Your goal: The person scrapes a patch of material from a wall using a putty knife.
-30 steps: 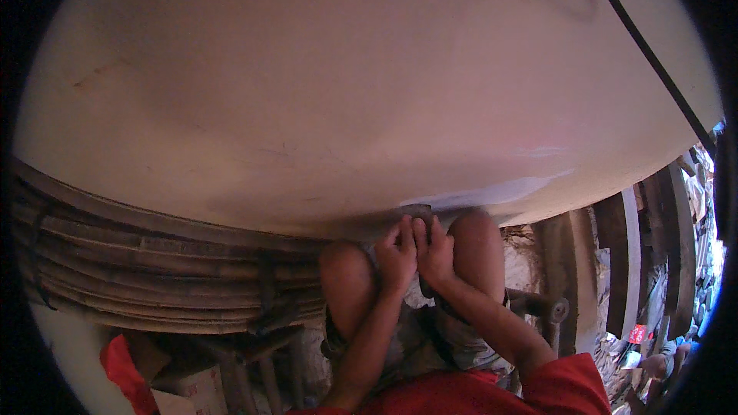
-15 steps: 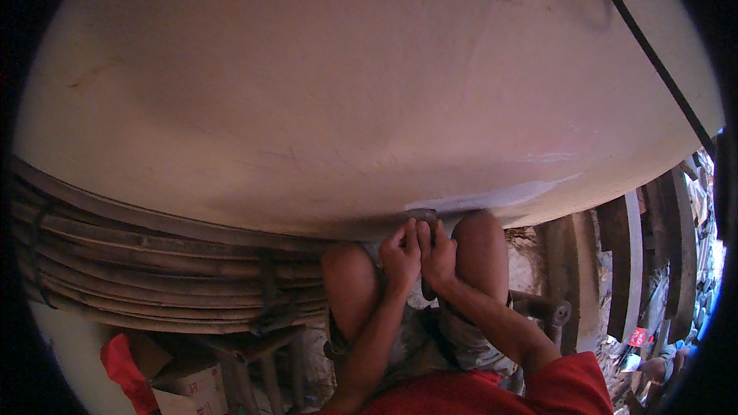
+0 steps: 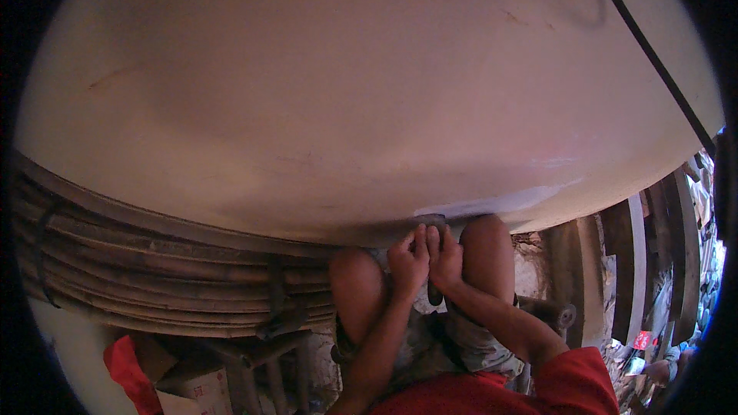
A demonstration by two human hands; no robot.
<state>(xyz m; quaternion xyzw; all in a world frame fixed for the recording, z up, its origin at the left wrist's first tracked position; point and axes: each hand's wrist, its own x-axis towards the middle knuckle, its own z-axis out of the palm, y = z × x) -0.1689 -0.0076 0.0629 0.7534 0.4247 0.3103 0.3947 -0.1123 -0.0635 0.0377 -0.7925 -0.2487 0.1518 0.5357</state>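
Note:
Between my knees, both hands are closed round a dark scraper that looks like a putty knife [image 3: 432,219]. Its flat blade points up at the lower edge of a large, curved beige surface [image 3: 369,107], and its dark handle sticks out below the hands. My left hand [image 3: 407,263] presses its fingers against the blade from the left. From the right, my right hand [image 3: 446,261] does likewise, its palm over the handle. Just above the blade, a whitish smooth patch [image 3: 500,201] runs to the right along the surface. Whether the blade touches the surface, I cannot tell.
Bundled long wooden strips [image 3: 169,269] lie at the left under the surface. A cardboard box [image 3: 204,392] and a red cloth-like piece [image 3: 129,373] sit lower left. Upright planks [image 3: 624,261] stand at the right. A black cable [image 3: 653,54] crosses the surface at upper right.
The whole view has shifted slightly, so surface, knees and hands appear a little further right and lower. Both hands keep their hold on the putty knife, with little change against the surface.

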